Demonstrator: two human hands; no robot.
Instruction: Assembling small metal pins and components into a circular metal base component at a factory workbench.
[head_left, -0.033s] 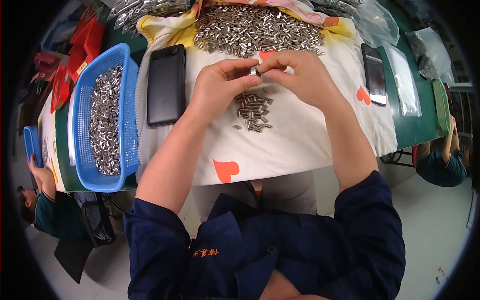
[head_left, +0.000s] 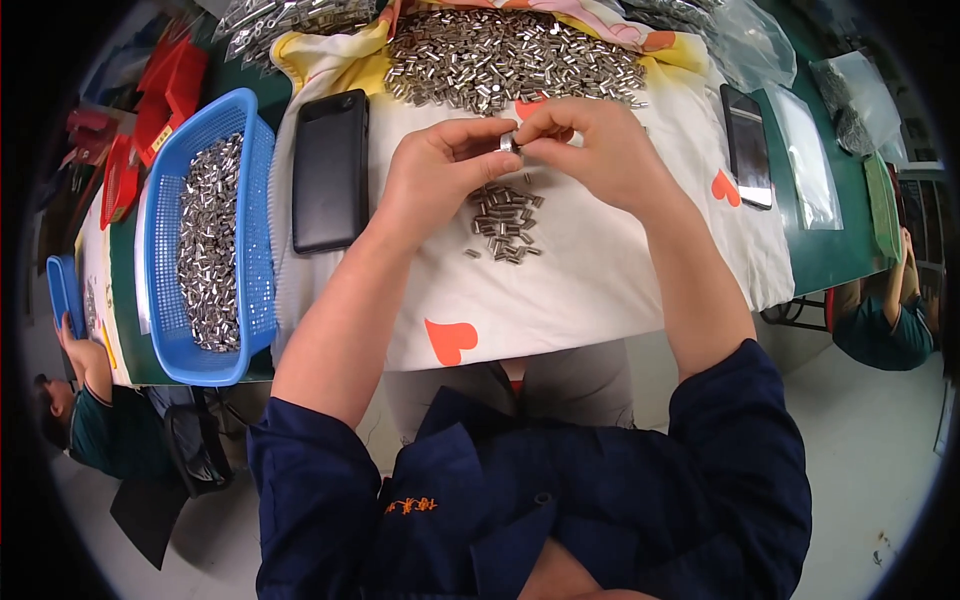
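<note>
Above the white cloth (head_left: 590, 290), my left hand (head_left: 435, 165) pinches a small shiny metal piece (head_left: 508, 142) between thumb and fingers. My right hand (head_left: 595, 155) meets it there, thumb and forefinger closed at the piece's right side; whether they grip that piece or another small one is hidden. Just below my hands lies a small loose heap of short metal cylinders (head_left: 505, 220). Beyond my hands spreads a much larger pile of similar metal cylinders (head_left: 500, 60).
At left stands a blue plastic basket (head_left: 262, 200) of metal cylinders, beside a black rectangular case (head_left: 331, 170). A phone (head_left: 747, 150) and clear plastic bags (head_left: 805, 165) lie right. Red bins (head_left: 178, 85) stand far left. Co-workers sit at both sides.
</note>
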